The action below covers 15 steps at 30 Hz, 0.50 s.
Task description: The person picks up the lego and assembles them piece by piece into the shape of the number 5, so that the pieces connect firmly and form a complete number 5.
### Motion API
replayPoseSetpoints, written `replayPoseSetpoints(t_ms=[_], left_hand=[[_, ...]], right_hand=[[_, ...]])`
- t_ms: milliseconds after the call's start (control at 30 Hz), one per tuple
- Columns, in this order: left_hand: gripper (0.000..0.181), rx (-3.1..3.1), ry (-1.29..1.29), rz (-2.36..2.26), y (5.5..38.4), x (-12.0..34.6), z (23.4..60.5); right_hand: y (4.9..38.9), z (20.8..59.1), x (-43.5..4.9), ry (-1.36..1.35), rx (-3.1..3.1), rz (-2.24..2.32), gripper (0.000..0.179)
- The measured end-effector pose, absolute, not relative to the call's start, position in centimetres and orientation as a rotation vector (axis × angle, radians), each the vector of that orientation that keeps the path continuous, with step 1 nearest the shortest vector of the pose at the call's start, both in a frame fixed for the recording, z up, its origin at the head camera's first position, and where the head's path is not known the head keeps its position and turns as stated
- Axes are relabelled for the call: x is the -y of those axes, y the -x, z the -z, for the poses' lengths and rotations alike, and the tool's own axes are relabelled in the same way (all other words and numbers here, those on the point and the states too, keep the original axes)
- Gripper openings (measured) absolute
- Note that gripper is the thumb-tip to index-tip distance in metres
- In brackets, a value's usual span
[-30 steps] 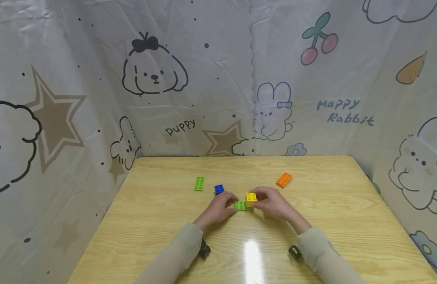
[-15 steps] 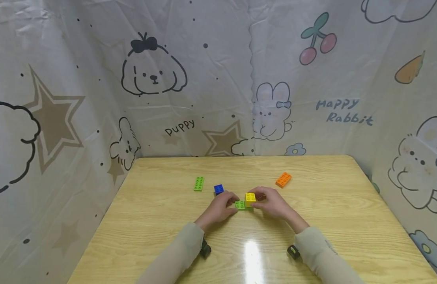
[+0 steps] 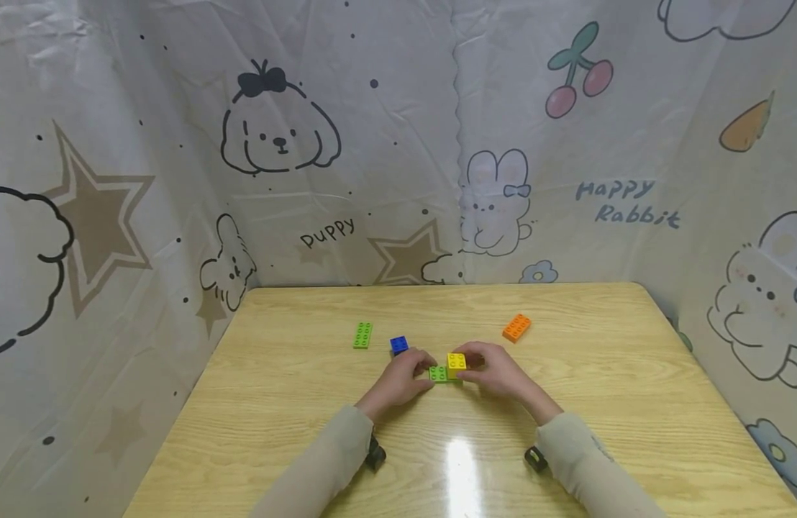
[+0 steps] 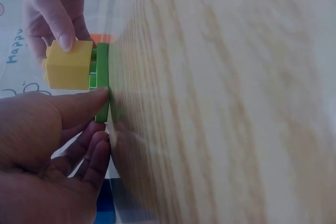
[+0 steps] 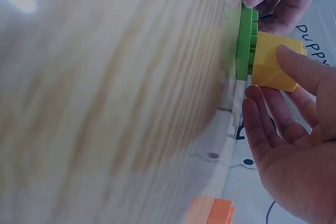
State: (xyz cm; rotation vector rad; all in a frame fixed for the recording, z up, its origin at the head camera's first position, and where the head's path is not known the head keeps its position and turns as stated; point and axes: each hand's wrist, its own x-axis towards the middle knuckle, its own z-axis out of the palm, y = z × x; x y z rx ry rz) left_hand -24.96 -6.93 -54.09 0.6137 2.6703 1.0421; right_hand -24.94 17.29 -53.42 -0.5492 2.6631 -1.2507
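A flat light-green building brick (image 3: 438, 374) lies on the table, its left end pinched by my left hand (image 3: 398, 378). In the left wrist view the thumb lies against the side of this green brick (image 4: 102, 103). My right hand (image 3: 498, 368) pinches a taller yellow brick (image 3: 457, 363) between thumb and fingers. That yellow brick (image 5: 278, 62) stands over the right end of the green one, with green studs showing in a narrow gap between them in the right wrist view. Just behind the left hand sits a blue brick (image 3: 399, 345), partly hidden by it.
Farther back on the wooden table (image 3: 295, 432) lie a second flat green brick (image 3: 362, 335) at left and an orange brick (image 3: 517, 328) at right. A printed cloth (image 3: 398, 144) hangs behind and along both sides.
The left hand and the flat green brick have shifted very slightly right beneath the yellow brick. My right hand has hardly moved.
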Motion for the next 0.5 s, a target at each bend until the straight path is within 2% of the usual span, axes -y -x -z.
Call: replayPoseSetpoints(t_ms=[500], left_hand=[[0.030,-2.675,-0.616,-1.047,25.16,7.02,54.18]], right_hand=[[25.18,53.54,-17.17,0.545,-2.649,1.260,0.035]])
